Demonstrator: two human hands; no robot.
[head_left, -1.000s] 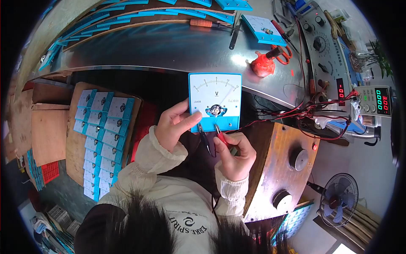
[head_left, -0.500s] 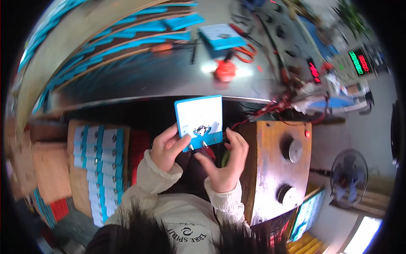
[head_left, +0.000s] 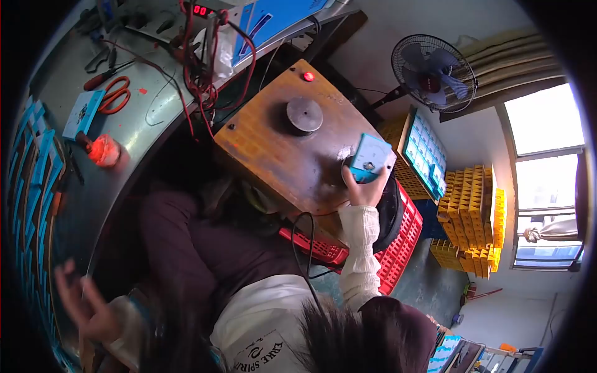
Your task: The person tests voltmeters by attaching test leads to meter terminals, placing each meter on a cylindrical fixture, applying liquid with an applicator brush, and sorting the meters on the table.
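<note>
My right hand (head_left: 367,191) grips a square blue-and-white meter panel (head_left: 373,152) by its lower edge, thumb and fingers on opposite sides. The panel is over the near right end of a wooden box (head_left: 280,137) and covers most of a round metal post there; whether they touch I cannot tell. A second round metal post (head_left: 305,115) stands uncovered on the box top. At the lower left, my left hand (head_left: 90,311) is open, fingers apart and somewhat blurred, near the rack of blue panels (head_left: 37,180).
On the metal bench (head_left: 140,93) are orange-handled scissors (head_left: 114,95), a red pot (head_left: 104,151) and another panel (head_left: 83,115). Red wires (head_left: 202,93) hang by the box. A fan (head_left: 433,68), a red crate (head_left: 404,236) and yellow trays (head_left: 469,208) stand beyond.
My view has turned right. Both hands held the panel before me; now my left hand has let go and moved left, while my right hand has carried the panel over the wooden box.
</note>
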